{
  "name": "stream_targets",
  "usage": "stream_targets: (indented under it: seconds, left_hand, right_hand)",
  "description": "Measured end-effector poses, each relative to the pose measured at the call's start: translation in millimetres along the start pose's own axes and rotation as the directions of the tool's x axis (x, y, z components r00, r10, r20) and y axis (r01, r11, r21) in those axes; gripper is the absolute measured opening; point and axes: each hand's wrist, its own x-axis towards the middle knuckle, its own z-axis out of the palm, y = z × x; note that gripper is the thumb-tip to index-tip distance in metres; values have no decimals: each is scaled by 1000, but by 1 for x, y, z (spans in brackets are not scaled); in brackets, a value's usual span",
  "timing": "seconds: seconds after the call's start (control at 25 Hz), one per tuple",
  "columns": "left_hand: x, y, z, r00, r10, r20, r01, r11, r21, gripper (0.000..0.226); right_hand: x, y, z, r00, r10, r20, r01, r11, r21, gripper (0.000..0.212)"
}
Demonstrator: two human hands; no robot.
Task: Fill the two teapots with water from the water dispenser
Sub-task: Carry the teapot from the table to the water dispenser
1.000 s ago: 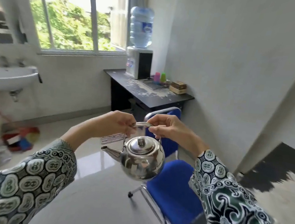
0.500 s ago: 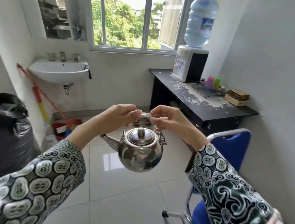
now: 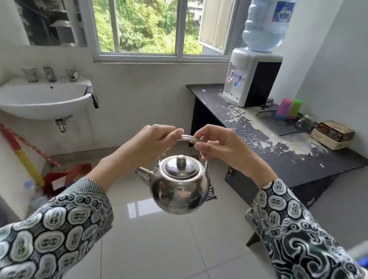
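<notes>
**Teapot carried toward the dispenser desk**

Room: white tiled floor [image 3: 153,251], window [image 3: 147,14] ahead, wall-mounted sink [image 3: 42,98] at left. A dark desk [image 3: 315,160] with a peeling top stands at right. On it: the water dispenser [image 3: 250,78] with its inverted bottle [image 3: 267,19], two plastic cups [image 3: 290,108] on a dark tray, and a box [image 3: 333,134].

Hidden or unclear: the bottle top is cut off by the frame edge. The tray is partly covered by the cups. A blurred blue shape at the right edge cannot be identified.

Task item: the steel teapot [image 3: 181,185] hangs in mid-air above the floor, lid on, spout pointing left. The left hand [image 3: 155,140] and right hand [image 3: 221,145] each have fingers curled round the handle [image 3: 188,137].

Change: the dispenser and desk appear larger and nearer than half a second ago; the blue chair has left the view.
</notes>
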Motion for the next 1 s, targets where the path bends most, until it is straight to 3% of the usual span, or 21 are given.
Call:
stream_targets:
  seconds: [0.6, 1.0]
  left_hand:
    - [398, -250, 7, 987, 37, 159, -44, 998, 42, 42]
    - [649, -335, 69, 959, 150, 239, -169, 984, 58, 39]
  right_hand:
    - [343, 190, -166, 958, 62, -281, -86, 994, -72, 10]
    - [495, 301, -321, 890, 121, -441, -181, 979, -95, 10]
